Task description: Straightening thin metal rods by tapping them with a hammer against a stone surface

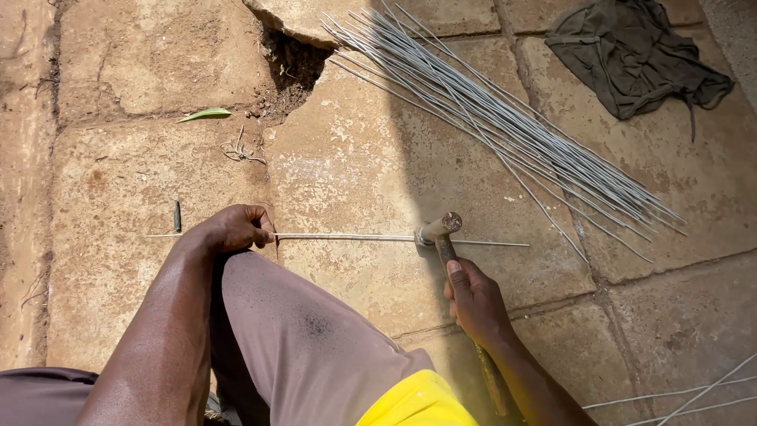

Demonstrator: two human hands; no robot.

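Note:
A thin grey metal wire (pixel 355 237) lies straight across the stone paving. My left hand (pixel 235 229) grips it near its left end and holds it against the ground. My right hand (pixel 473 304) is closed around the wooden handle of a hammer (pixel 440 229), thumb along the shaft. The hammer's metal head rests on the wire a little right of its middle. The handle's rear end sticks out behind my right forearm.
A bundle of several long grey wires (pixel 505 126) lies fanned out at the upper right. A dark green cloth (pixel 631 51) is crumpled at the top right. A broken hole (pixel 292 67) gapes in the paving at top centre. A small dark nail-like piece (pixel 177 214) lies left of my hand.

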